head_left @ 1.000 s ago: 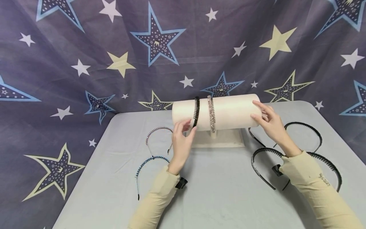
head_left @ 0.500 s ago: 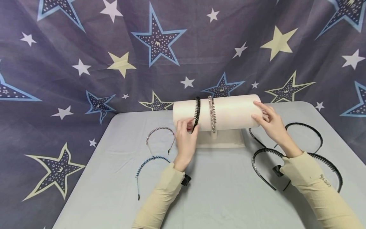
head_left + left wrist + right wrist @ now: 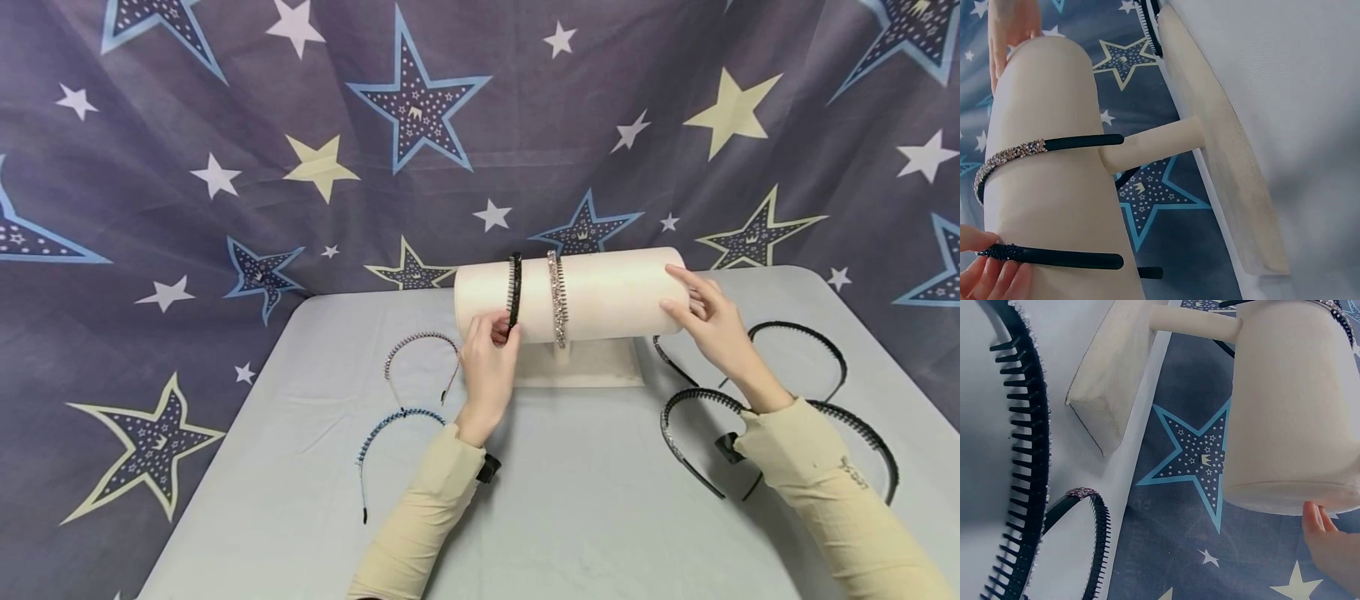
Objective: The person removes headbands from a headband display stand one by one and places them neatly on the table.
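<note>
A white cylinder-shaped headband stand [image 3: 615,292] carries two headbands. My left hand [image 3: 486,375] pinches the front of the black toothed headband [image 3: 514,287] near the stand's left end. In the left wrist view, left fingertips [image 3: 1004,278] and thumb grip its dark beaded part [image 3: 1004,251], and its plain black end [image 3: 1079,257] lies along the roll. To its right sits a pink-silver rhinestone headband [image 3: 557,300], which neither hand touches. My right hand [image 3: 708,321] holds the roll's right end, with thumb at the front and fingers at the rim and end face.
Left of the stand lie a pink beaded headband [image 3: 420,336] and a blue one [image 3: 382,425]. Several black headbands [image 3: 701,393] lie on the right, partly under the right forearm. The stand's base [image 3: 585,367] rests on the grey-covered table [image 3: 570,500], before a star-patterned curtain [image 3: 525,167].
My left hand has moved slightly right and now pinches the black headband. The headband's lower part swung a little, then shifted slightly left. My right hand stays at the roll's end.
</note>
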`<action>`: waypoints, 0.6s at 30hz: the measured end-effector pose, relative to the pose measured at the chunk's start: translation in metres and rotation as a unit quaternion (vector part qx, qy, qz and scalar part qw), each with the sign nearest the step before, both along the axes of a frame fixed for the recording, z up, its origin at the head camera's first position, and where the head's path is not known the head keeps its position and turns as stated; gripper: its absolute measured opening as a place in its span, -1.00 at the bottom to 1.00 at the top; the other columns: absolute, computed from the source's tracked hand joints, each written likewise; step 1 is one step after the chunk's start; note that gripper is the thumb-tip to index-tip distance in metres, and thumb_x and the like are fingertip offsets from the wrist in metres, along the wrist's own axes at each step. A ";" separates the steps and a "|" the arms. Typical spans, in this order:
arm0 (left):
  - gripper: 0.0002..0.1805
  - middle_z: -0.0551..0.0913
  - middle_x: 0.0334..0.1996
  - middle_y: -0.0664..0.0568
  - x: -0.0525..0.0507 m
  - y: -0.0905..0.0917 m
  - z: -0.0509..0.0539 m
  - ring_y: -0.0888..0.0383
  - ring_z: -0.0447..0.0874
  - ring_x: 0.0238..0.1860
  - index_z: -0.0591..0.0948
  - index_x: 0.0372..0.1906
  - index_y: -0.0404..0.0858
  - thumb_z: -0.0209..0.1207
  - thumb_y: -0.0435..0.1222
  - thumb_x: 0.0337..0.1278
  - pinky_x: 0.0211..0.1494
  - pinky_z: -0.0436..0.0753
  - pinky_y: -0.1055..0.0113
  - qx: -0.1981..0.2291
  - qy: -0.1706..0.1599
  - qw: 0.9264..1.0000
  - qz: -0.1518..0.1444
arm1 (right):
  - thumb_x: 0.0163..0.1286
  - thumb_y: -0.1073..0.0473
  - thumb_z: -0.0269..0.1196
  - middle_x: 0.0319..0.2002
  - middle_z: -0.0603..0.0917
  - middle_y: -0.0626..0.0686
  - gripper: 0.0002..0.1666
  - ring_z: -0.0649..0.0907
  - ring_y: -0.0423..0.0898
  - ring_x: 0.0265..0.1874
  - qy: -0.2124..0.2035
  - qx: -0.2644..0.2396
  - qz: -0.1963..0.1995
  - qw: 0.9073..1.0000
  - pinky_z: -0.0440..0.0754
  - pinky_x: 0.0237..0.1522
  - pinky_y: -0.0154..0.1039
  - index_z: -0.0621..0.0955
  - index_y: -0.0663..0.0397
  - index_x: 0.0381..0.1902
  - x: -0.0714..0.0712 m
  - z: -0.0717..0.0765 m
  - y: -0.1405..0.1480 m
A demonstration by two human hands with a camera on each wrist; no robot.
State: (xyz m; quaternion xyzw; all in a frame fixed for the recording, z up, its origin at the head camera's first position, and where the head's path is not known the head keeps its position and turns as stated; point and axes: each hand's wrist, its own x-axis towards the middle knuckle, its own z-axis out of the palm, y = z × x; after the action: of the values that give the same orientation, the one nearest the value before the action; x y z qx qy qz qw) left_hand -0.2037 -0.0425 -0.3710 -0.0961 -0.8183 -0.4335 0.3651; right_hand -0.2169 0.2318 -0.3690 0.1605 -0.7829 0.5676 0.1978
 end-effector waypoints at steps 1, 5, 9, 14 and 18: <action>-0.84 0.54 -0.45 -0.06 0.000 0.000 0.000 0.13 0.54 -0.48 0.56 -0.33 -0.37 0.23 -0.42 -0.10 -0.42 0.62 0.49 -0.001 -0.001 1.000 -0.001 | 0.22 0.36 0.12 -0.19 0.29 -0.02 -0.43 0.48 -0.42 -0.15 -0.001 0.001 -0.001 1.000 0.52 -0.17 -0.66 0.33 0.15 0.22 0.000 0.000 0.000; -0.86 0.53 -0.44 -0.07 0.000 -0.001 -0.001 0.13 0.54 -0.47 0.56 -0.35 -0.38 0.22 -0.43 -0.09 -0.41 0.62 0.50 -0.003 -0.006 1.000 -0.006 | 0.23 0.36 0.12 -0.19 0.29 -0.02 -0.43 0.47 -0.42 -0.15 -0.004 0.002 -0.002 1.000 0.51 -0.16 -0.66 0.33 0.14 0.22 0.000 0.000 0.000; -0.87 0.52 -0.44 -0.08 -0.001 -0.004 -0.002 0.12 0.53 -0.48 0.54 -0.37 -0.39 0.21 -0.44 -0.10 -0.43 0.62 0.49 0.003 -0.010 1.000 -0.010 | 0.23 0.36 0.12 -0.19 0.29 -0.03 -0.43 0.48 -0.42 -0.15 -0.003 0.001 -0.001 1.000 0.51 -0.17 -0.66 0.33 0.14 0.22 0.001 0.000 0.001; -0.87 0.52 -0.45 -0.08 -0.001 -0.007 -0.003 0.12 0.53 -0.50 0.53 -0.39 -0.39 0.21 -0.45 -0.12 -0.45 0.62 0.47 0.017 -0.013 1.000 -0.013 | 0.23 0.37 0.12 -0.20 0.29 -0.02 -0.43 0.47 -0.41 -0.15 -0.005 0.000 -0.001 1.000 0.51 -0.17 -0.66 0.33 0.14 0.22 0.001 0.000 0.000; -0.87 0.52 -0.46 -0.08 -0.001 -0.011 -0.003 0.11 0.54 -0.50 0.52 -0.39 -0.38 0.21 -0.45 -0.12 -0.45 0.63 0.46 0.030 -0.013 0.999 -0.013 | 0.22 0.38 0.12 -0.19 0.29 -0.03 -0.42 0.47 -0.40 -0.14 -0.005 -0.002 0.000 1.000 0.51 -0.15 -0.66 0.32 0.15 0.22 0.001 0.000 0.000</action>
State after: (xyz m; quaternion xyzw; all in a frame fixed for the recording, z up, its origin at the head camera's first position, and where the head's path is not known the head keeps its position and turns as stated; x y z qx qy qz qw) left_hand -0.2048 -0.0538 -0.3740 -0.0901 -0.8083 -0.4637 0.3514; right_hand -0.2155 0.2314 -0.3685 0.1573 -0.7830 0.5696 0.1945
